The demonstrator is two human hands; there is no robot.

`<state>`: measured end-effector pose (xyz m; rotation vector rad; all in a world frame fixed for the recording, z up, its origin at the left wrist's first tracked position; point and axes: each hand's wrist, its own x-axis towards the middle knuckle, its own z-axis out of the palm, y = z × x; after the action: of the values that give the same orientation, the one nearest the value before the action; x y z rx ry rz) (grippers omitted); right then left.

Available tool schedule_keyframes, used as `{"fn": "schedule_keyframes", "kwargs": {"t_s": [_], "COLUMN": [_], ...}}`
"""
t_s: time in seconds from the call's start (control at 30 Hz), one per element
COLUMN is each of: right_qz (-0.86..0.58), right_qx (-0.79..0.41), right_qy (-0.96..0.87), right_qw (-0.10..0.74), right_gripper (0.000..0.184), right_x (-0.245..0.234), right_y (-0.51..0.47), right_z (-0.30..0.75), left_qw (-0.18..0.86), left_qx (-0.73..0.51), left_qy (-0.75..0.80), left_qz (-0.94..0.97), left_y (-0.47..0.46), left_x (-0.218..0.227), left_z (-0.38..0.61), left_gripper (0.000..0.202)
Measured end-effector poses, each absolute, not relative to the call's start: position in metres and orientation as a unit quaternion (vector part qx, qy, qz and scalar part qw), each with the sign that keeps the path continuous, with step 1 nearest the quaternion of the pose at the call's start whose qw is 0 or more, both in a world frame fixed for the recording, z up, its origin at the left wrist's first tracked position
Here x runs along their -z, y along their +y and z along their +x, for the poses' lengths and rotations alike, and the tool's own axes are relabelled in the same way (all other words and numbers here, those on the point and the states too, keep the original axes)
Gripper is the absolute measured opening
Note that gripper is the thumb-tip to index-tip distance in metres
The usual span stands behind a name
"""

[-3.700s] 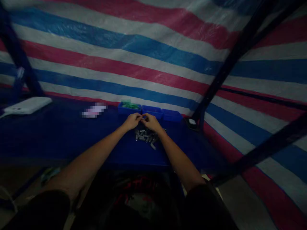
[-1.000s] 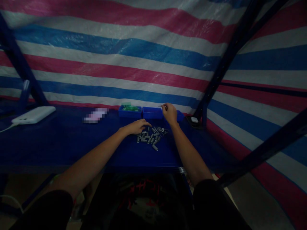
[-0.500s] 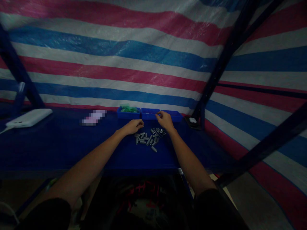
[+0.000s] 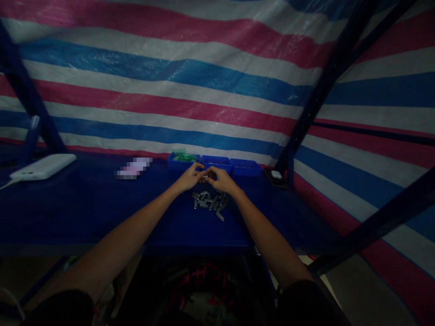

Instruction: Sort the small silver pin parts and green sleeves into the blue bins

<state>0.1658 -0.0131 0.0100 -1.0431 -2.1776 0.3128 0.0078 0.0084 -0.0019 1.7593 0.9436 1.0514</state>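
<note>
My left hand (image 4: 190, 178) and my right hand (image 4: 220, 179) meet above the blue tabletop, fingertips almost touching. A small shiny metal piece (image 4: 205, 176) shows between them; the left fingers are pinched on it. My right thumb and fingers are closed in a pinch at the same spot, but what they grip is too small and dark to name. Just below the hands lies a loose pile of short grey metal cylinders (image 4: 204, 205). One cylinder (image 4: 220, 216) rests a little nearer to me. My right hand and wrist cover the slim metal pins behind the pile.
Along the back stand three blue trays: the left tray (image 4: 174, 165) holds green pieces (image 4: 185, 156), then a middle tray (image 4: 217, 159) and a right tray (image 4: 246, 168). A white device (image 4: 44, 166) with a cable and a blurred flat item (image 4: 133, 168) lie leftward. A white case (image 4: 276, 174) sits right.
My right hand has left the middle tray and come down and left to my left hand. The left hand has shifted slightly right and up. The view has tilted a little.
</note>
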Motion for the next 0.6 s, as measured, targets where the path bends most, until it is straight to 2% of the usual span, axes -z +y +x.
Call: {"fn": "schedule_keyframes", "kwargs": {"t_s": [0.13, 0.23, 0.33, 0.43, 0.6], "right_qz": [-0.433, -0.52, -0.608, -0.643, -0.673], "right_qx": [-0.07, 0.001, 0.039, 0.055, 0.067], "right_qy": [-0.842, -0.792, -0.725, -0.692, -0.657], "right_qw": [0.314, 0.32, 0.323, 0.324, 0.333], "right_gripper": [0.013, 0.017, 0.018, 0.019, 0.028], "right_x": [-0.013, -0.015, -0.013, -0.012, -0.013], "right_y": [-0.005, 0.006, 0.02, 0.031, 0.043], "right_z": [0.174, 0.181, 0.187, 0.194, 0.198], "left_qw": [0.366, 0.272, 0.223, 0.195, 0.109], "left_qx": [-0.382, -0.287, -0.207, -0.166, -0.133], "left_qy": [0.399, 0.388, 0.36, 0.363, 0.445], "left_qz": [0.749, 0.833, 0.882, 0.896, 0.879], "left_y": [0.003, -0.002, -0.005, -0.004, -0.001], "left_x": [-0.002, -0.006, -0.007, -0.007, -0.008], "left_z": [0.004, -0.003, -0.009, -0.01, -0.009], "left_gripper": [0.029, 0.044, 0.058, 0.052, 0.028]}}
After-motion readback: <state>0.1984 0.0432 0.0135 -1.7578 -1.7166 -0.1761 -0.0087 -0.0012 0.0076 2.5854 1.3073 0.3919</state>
